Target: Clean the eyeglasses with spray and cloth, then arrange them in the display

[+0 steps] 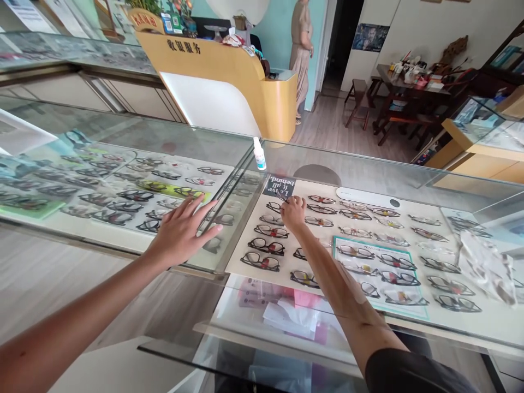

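Observation:
My left hand [182, 228] is spread open, fingers apart, above the glass top of the left display case, with nothing in it. My right arm reaches into the right display case, seen through its glass. There my right hand [293, 212] has its fingers bent and closed at a pair of eyeglasses [274, 207] in the far left corner of the rows. The fingertips partly cover the frame. A dark card with white lettering [275, 186] lies just beyond it. More eyeglasses [268, 246] lie in rows nearer to me, and others [321, 209] to the right.
A small white bottle [259, 154] stands on the glass near the joint between the cases. A long white case [368, 198] and crumpled clear plastic [485, 265] lie to the right. Beyond are a yellow counter [213, 65], a standing person [302, 54] and a wooden stool [357, 102].

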Motion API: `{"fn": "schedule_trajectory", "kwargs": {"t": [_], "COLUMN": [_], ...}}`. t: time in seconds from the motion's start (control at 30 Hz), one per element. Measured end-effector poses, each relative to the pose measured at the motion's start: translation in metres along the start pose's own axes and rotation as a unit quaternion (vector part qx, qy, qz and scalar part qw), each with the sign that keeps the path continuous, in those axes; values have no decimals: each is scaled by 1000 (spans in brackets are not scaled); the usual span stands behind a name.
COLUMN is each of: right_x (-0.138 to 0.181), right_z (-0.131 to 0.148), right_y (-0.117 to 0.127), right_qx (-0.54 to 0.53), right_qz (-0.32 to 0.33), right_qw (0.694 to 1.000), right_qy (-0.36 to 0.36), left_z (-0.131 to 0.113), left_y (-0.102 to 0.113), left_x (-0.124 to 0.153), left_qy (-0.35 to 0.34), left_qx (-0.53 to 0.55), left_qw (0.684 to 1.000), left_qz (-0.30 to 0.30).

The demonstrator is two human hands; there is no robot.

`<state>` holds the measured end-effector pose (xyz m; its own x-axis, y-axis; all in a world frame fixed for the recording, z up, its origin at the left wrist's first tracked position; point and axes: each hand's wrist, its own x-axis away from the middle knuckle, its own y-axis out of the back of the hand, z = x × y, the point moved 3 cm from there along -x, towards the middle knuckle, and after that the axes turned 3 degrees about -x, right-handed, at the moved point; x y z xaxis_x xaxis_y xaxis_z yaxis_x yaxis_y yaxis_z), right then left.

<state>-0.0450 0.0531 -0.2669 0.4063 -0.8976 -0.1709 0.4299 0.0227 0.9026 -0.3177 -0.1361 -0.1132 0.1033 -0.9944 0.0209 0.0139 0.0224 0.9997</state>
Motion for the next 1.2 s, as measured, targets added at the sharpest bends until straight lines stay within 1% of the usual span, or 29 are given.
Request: {"fn": "schedule_trajectory", "kwargs": {"t": [0.1, 0.17, 0.33, 0.47, 0.63, 0.93, 1.2], "right_x": [-5, -7, -11, -12, -12, -15, -25], "right_z": [0, 2, 8, 10, 9, 7, 7], "right_y": [-14, -19, -18, -16, -17, -19, -33], "right_qx": [12, 20, 30, 35, 30, -9, -22], "right_qz": [21, 36, 67, 77, 75, 28, 49], "right_qw": [1000, 999, 997, 996, 997, 999, 999], "right_qy": [-9, -12, -3, -2, -4, -22, -9], "left_z": [0, 1, 0, -1, -3, -5, -3], "left_y": [0, 0, 1, 2, 5, 5, 4], "left_x": [2, 3, 4, 4, 4, 4, 4], "left_qy": [6, 8, 7, 6, 8, 12, 6], "left_qx": [8, 10, 9, 10, 12, 22, 25], "left_qw": [1000, 1000, 1000, 1000, 1000, 1000, 1000], "left_qz": [13, 15, 10, 6, 9, 11, 16]}}
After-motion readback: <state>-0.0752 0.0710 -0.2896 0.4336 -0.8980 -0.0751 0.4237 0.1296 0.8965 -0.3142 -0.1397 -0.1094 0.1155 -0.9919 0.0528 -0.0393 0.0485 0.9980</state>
